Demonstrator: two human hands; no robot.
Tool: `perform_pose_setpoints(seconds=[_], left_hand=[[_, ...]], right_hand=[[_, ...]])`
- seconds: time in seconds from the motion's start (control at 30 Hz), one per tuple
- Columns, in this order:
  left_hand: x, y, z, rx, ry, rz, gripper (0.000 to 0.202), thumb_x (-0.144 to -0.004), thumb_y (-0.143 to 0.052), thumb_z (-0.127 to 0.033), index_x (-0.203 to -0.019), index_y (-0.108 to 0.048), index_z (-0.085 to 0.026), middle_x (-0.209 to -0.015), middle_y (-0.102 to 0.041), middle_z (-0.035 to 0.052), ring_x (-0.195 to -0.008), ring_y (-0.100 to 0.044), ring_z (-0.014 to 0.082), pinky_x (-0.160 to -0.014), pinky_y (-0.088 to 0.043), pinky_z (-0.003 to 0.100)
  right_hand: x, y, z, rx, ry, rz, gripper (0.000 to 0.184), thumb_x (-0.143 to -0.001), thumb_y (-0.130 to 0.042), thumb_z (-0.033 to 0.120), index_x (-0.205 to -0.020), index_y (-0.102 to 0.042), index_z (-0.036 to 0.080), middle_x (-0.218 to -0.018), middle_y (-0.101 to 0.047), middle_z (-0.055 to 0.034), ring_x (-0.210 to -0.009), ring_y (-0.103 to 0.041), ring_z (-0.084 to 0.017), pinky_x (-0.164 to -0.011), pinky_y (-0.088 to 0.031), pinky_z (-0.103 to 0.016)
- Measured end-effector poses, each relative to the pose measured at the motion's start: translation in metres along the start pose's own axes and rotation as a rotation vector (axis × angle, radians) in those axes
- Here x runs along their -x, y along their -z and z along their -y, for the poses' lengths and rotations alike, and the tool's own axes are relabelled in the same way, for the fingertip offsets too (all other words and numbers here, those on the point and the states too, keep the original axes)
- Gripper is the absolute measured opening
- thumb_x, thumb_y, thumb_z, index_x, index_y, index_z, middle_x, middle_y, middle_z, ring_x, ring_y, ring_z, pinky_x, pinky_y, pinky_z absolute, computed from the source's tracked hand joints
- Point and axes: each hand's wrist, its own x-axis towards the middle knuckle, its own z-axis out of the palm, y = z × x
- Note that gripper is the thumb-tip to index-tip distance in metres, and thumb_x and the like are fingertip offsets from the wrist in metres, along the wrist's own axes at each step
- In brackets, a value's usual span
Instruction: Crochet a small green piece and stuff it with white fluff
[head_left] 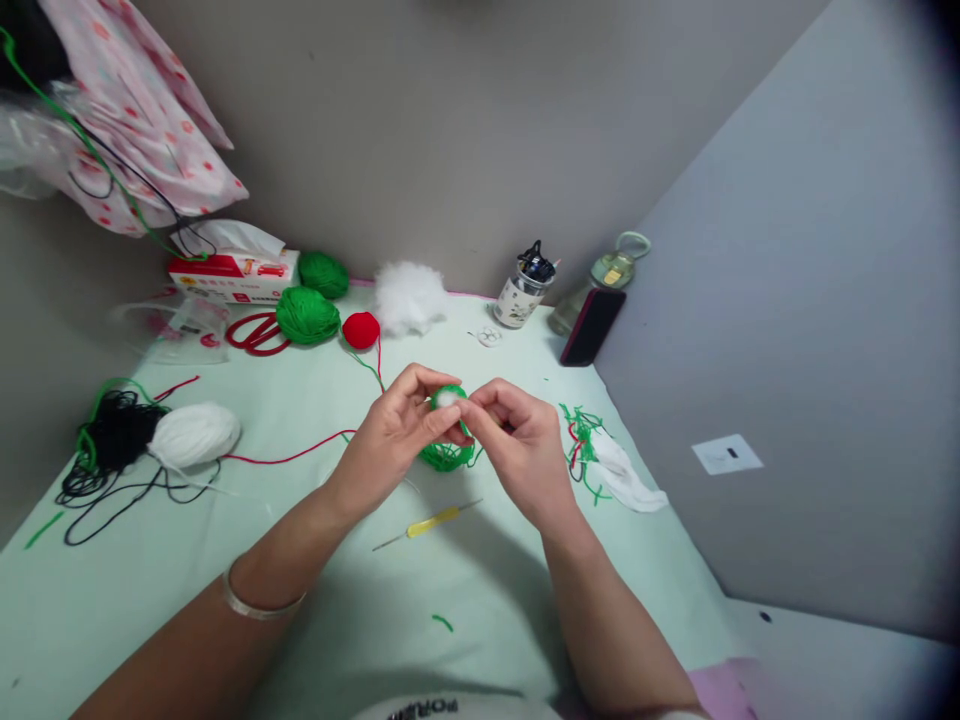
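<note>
Both my hands meet above the middle of the pale green table (150,590). My left hand (394,435) is closed round a small green crocheted piece (448,452) with white stuffing showing at its top. My right hand (517,440) pinches at that opening with fingertips pressed together. A crochet hook with a yellow handle (431,522) lies on the table just below my hands. A red yarn strand (292,458) runs left from under my left hand.
At the back lie two green yarn balls (307,315), a red ball (361,330), white stuffing (409,295), red scissors (255,333), a tissue box (232,275), a jar (521,295) and a phone (592,325). White yarn (193,433) and black yarn (112,440) lie left. Yarn scraps (585,445) lie right.
</note>
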Motion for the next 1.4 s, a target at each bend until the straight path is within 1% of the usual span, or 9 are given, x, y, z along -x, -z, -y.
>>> perform_pose_setpoints(seconds=[0.17,0.33,0.57,0.7,0.8,0.9,1.0,1.2,1.4], left_hand=[[-0.001,0.003,0.002,-0.055,-0.005,-0.052,0.014,-0.094,-0.070,-0.031,-0.104,-0.066,-0.022,-0.081,-0.065,-0.0022,-0.071,-0.066,0.0131,-0.069,-0.056,0.025],[-0.008,0.006,0.008,-0.173,-0.081,-0.208,0.008,-0.083,-0.069,-0.017,-0.089,-0.065,-0.019,-0.075,-0.060,-0.0034,-0.061,-0.053,0.0107,-0.057,-0.044,0.023],[-0.012,0.012,0.006,-0.024,-0.060,-0.214,0.028,-0.081,-0.077,-0.029,-0.097,-0.055,-0.022,-0.082,-0.069,-0.0026,-0.069,-0.066,0.0137,-0.066,-0.053,0.026],[-0.011,0.011,0.005,-0.046,-0.102,-0.234,0.027,-0.080,-0.082,-0.027,-0.094,-0.059,-0.022,-0.082,-0.068,-0.0046,-0.071,-0.069,0.0126,-0.071,-0.057,0.026],[-0.010,0.010,0.004,-0.067,-0.121,-0.223,0.024,-0.082,-0.082,-0.025,-0.094,-0.061,-0.022,-0.083,-0.068,-0.0048,-0.071,-0.069,0.0120,-0.070,-0.057,0.026],[-0.009,0.010,0.002,-0.085,-0.166,-0.230,0.023,-0.081,-0.082,-0.022,-0.096,-0.065,-0.022,-0.088,-0.067,-0.0043,-0.073,-0.068,0.0108,-0.070,-0.056,0.024],[-0.006,0.008,-0.001,-0.110,-0.168,-0.217,0.021,-0.085,-0.079,-0.022,-0.102,-0.067,-0.023,-0.090,-0.068,-0.0035,-0.075,-0.067,0.0111,-0.070,-0.055,0.024],[-0.002,0.003,-0.004,-0.168,-0.108,-0.149,0.023,-0.088,-0.074,-0.021,-0.110,-0.071,-0.022,-0.089,-0.067,-0.0016,-0.080,-0.063,0.0127,-0.075,-0.053,0.024],[-0.003,0.007,0.000,-0.116,-0.093,-0.036,0.023,-0.095,-0.069,-0.029,-0.118,-0.069,-0.025,-0.099,-0.064,0.0001,-0.091,-0.063,0.0147,-0.083,-0.053,0.026]], right_hand=[[0.005,0.001,0.006,-0.030,0.023,0.158,0.027,-0.100,-0.055,0.038,-0.079,-0.058,0.021,-0.071,-0.059,0.0022,-0.063,-0.047,-0.011,-0.059,-0.037,-0.025],[0.016,-0.020,0.003,0.120,0.008,0.139,0.019,-0.099,-0.052,0.027,-0.080,-0.053,0.022,-0.063,-0.048,0.0064,-0.056,-0.040,-0.010,-0.056,-0.030,-0.026],[0.000,-0.014,-0.006,0.105,0.028,0.173,0.017,-0.098,-0.059,0.032,-0.084,-0.059,0.022,-0.058,-0.042,0.0091,-0.054,-0.037,-0.010,-0.056,-0.030,-0.026],[-0.007,0.007,-0.002,0.251,0.238,0.037,0.016,-0.095,-0.067,0.027,-0.081,-0.069,0.022,-0.086,-0.066,-0.0004,-0.084,-0.057,-0.015,-0.078,-0.042,-0.030],[-0.004,0.012,0.003,0.046,0.323,0.057,0.019,-0.092,-0.072,0.025,-0.075,-0.067,0.022,-0.107,-0.071,-0.0041,-0.105,-0.063,-0.020,-0.093,-0.047,-0.035],[-0.002,0.010,0.003,-0.348,0.215,0.239,0.024,-0.094,-0.071,0.032,-0.076,-0.059,0.022,-0.108,-0.072,-0.0025,-0.081,-0.069,-0.015,-0.075,-0.053,-0.032],[-0.004,0.004,-0.001,-0.367,0.065,0.134,0.019,-0.093,-0.071,0.038,-0.094,-0.059,0.024,-0.110,-0.070,-0.0006,-0.057,-0.055,-0.007,-0.056,-0.046,-0.026],[-0.007,0.000,-0.005,0.095,0.028,0.184,0.035,-0.101,-0.057,0.041,-0.073,-0.056,0.020,-0.066,-0.050,0.0052,-0.062,-0.043,-0.010,-0.060,-0.034,-0.025],[-0.007,-0.003,-0.009,0.105,0.037,0.098,0.031,-0.099,-0.060,0.038,-0.074,-0.057,0.020,-0.063,-0.049,0.0061,-0.061,-0.041,-0.010,-0.059,-0.031,-0.026]])
